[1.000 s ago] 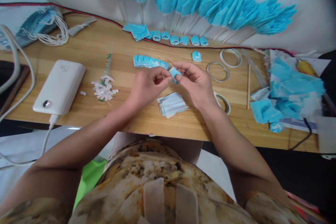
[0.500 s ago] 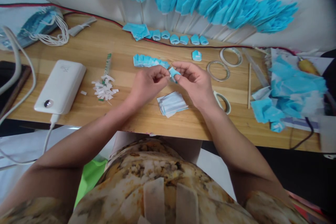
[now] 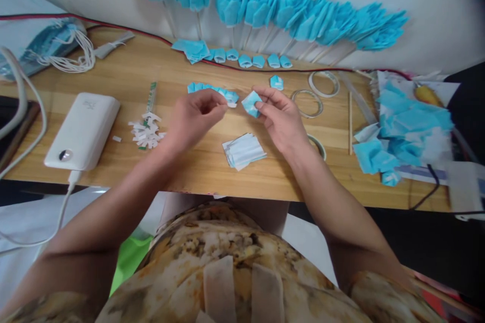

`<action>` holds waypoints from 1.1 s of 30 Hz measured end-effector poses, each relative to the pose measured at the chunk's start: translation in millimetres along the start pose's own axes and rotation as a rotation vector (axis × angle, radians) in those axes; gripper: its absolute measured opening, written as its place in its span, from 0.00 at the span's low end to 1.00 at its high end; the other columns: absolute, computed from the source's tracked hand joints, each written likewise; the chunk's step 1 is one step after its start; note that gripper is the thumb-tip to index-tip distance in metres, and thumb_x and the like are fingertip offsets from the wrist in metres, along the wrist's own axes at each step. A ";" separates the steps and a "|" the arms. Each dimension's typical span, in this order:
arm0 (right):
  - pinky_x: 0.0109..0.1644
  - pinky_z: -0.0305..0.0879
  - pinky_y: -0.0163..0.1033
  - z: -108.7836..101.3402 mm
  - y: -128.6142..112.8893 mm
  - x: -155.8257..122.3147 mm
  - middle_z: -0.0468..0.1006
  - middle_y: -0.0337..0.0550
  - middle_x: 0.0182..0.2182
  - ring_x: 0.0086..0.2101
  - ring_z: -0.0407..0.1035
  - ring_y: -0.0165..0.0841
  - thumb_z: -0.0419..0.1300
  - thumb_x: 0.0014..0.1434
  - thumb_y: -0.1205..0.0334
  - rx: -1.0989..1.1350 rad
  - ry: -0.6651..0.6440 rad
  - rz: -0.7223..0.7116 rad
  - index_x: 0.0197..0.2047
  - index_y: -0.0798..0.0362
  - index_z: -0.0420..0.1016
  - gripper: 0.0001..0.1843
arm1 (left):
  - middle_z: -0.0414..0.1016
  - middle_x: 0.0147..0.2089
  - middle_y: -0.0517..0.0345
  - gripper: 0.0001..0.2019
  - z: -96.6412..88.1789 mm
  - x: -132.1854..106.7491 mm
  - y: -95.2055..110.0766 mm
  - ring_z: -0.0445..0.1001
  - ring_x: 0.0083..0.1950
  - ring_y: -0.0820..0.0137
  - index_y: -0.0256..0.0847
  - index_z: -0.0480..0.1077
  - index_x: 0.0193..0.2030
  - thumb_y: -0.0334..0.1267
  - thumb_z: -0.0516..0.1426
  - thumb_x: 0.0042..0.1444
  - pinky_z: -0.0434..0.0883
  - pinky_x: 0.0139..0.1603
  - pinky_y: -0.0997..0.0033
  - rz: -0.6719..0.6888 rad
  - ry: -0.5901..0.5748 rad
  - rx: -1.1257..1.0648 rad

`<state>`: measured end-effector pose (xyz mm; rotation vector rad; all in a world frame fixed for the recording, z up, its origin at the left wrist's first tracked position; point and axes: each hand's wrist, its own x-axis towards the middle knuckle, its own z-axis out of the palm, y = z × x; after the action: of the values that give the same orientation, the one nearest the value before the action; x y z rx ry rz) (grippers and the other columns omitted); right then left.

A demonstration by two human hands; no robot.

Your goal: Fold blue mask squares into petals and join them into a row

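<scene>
My right hand (image 3: 282, 118) pinches a small blue fabric piece (image 3: 250, 104) between thumb and fingers, over the middle of the wooden table. My left hand (image 3: 199, 113) is apart from it on the left, its thumb and forefinger closed on a small white strip (image 3: 231, 105). Just behind the left fingers lies a row of folded blue pieces (image 3: 197, 88), partly hidden by that hand. Below both hands rests a stack of pale fabric pieces (image 3: 244, 150). A heap of white strips (image 3: 146, 133) lies left of my left hand, on a green-printed strip.
Blue fabric flowers (image 3: 265, 2) on thin sticks lean along the wall. Small blue rolls (image 3: 245, 61) line the back. Tape rolls (image 3: 324, 84) and a stick (image 3: 350, 123) lie right of the hands; blue scraps (image 3: 413, 121) pile farther right. A cabled white power bank (image 3: 81, 131) sits left.
My hands have moved apart, the left one leftward with the white strip. The blue piece, held by both before, now stays in my right hand and shows flatter. The view has shifted slightly.
</scene>
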<state>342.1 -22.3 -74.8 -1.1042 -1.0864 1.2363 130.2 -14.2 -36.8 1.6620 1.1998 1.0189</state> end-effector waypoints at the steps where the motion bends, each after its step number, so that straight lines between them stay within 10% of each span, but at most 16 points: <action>1: 0.57 0.76 0.44 -1.4 -0.1 0.7 0.85 0.34 0.43 0.46 0.78 0.33 0.73 0.53 0.55 0.019 0.004 0.017 0.47 0.41 0.81 0.16 | 0.70 0.25 0.63 0.03 -11.7 -2.4 3.3 0.63 0.27 0.74 0.42 0.75 0.30 0.34 0.61 0.54 0.58 0.28 0.72 0.011 0.016 0.042; 6: 0.54 0.77 0.43 -4.4 -0.5 1.4 0.84 0.34 0.43 0.44 0.78 0.32 0.73 0.53 0.58 0.066 -0.012 0.068 0.46 0.42 0.82 0.16 | 0.72 0.25 0.66 0.05 -83.9 -20.8 3.7 0.61 0.27 0.77 0.39 0.78 0.34 0.36 0.61 0.56 0.56 0.30 0.73 -0.021 0.127 0.486; 13: 0.51 0.79 0.48 -3.7 4.9 3.0 0.84 0.37 0.45 0.46 0.79 0.37 0.72 0.55 0.58 -0.014 -0.046 0.048 0.47 0.41 0.82 0.16 | 0.78 0.34 0.63 0.11 -147.1 -29.3 -41.4 0.65 0.36 0.71 0.45 0.78 0.34 0.42 0.56 0.64 0.56 0.38 0.69 0.088 -0.042 0.779; 26: 0.52 0.79 0.45 -1.7 0.4 1.4 0.85 0.35 0.42 0.44 0.79 0.33 0.73 0.53 0.61 0.069 -0.062 0.088 0.45 0.42 0.82 0.15 | 0.72 0.31 0.65 0.06 -136.0 -29.5 -34.1 0.64 0.32 0.77 0.44 0.77 0.39 0.31 0.63 0.54 0.60 0.36 0.69 0.005 0.102 0.629; 33: 0.49 0.78 0.40 6.4 -10.2 -5.8 0.85 0.36 0.40 0.41 0.78 0.32 0.74 0.49 0.59 0.119 -0.092 0.142 0.44 0.44 0.83 0.17 | 0.80 0.49 0.53 0.13 -69.3 -21.3 15.7 0.75 0.43 0.69 0.45 0.79 0.52 0.44 0.60 0.65 0.70 0.42 0.67 0.240 -0.012 0.354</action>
<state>337.0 -28.1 -63.9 -1.0560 -1.0029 1.4576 65.7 -26.9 -2.3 2.1270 1.2470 0.9767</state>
